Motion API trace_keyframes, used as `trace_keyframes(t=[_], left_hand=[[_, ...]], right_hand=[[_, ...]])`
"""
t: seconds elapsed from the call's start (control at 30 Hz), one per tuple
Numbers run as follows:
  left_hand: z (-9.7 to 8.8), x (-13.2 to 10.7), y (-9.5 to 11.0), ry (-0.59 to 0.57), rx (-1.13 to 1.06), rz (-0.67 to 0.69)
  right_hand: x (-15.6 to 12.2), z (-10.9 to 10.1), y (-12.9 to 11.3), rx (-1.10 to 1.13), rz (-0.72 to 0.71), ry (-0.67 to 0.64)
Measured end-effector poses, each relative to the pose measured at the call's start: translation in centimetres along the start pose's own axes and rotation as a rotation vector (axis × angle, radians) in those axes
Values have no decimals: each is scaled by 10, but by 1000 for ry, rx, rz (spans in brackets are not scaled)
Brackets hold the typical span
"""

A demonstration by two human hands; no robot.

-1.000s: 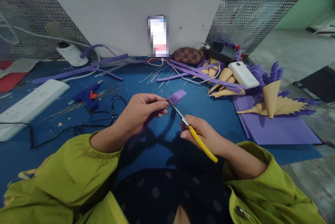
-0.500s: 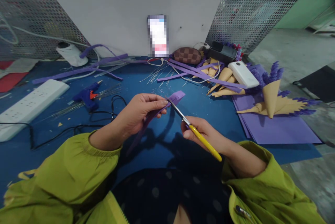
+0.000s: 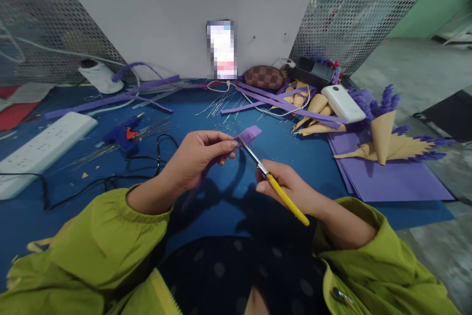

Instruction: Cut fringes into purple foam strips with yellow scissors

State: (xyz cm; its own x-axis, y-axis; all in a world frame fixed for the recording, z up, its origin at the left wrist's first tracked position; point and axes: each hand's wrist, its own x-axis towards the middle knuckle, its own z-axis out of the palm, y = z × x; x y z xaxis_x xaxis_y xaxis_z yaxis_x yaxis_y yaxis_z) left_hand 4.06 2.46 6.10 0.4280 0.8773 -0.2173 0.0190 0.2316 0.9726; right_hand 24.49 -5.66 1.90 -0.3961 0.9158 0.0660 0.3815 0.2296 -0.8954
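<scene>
My left hand (image 3: 197,157) pinches a purple paper strip (image 3: 250,134) between thumb and fingers, with the strip's free end sticking out to the right above the blue mat (image 3: 236,197). My right hand (image 3: 285,188) is closed round the yellow handles of a pair of scissors (image 3: 273,182). The metal blades point up and left and meet the strip just beside my left fingertips. Both hands hover a little above the mat, in front of my lap.
A blue glue gun (image 3: 123,133) with black cord and a white power strip (image 3: 40,145) lie at the left. Thin wires and purple strips (image 3: 265,101) are scattered at the back. Paper cones with purple flowers (image 3: 383,128), purple sheets (image 3: 387,177) and a white power bank (image 3: 342,103) sit right.
The scissors' handles and blades have shifted slightly between frames as they work at the strip. My left hand keeps its grip in nearly the same spot.
</scene>
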Motion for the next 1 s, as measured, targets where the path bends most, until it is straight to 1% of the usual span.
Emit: trace_keyframes(t=[0.23, 0.4, 0.5, 0.67, 1.0], left_hand=[[0, 0, 1, 35, 67, 26], [0, -1, 1, 73, 79, 43], [0, -1, 0, 75, 78, 53], [1, -1, 0, 55, 72, 56], [1, 1, -1, 57, 59, 41]], right_hand=[[0, 3, 0, -31, -18, 33], [0, 3, -1, -144, -10, 68], [0, 3, -1, -183, -5, 67], [-1, 3, -1, -181, 8, 58], [-1, 3, -3, -157, 17, 42]])
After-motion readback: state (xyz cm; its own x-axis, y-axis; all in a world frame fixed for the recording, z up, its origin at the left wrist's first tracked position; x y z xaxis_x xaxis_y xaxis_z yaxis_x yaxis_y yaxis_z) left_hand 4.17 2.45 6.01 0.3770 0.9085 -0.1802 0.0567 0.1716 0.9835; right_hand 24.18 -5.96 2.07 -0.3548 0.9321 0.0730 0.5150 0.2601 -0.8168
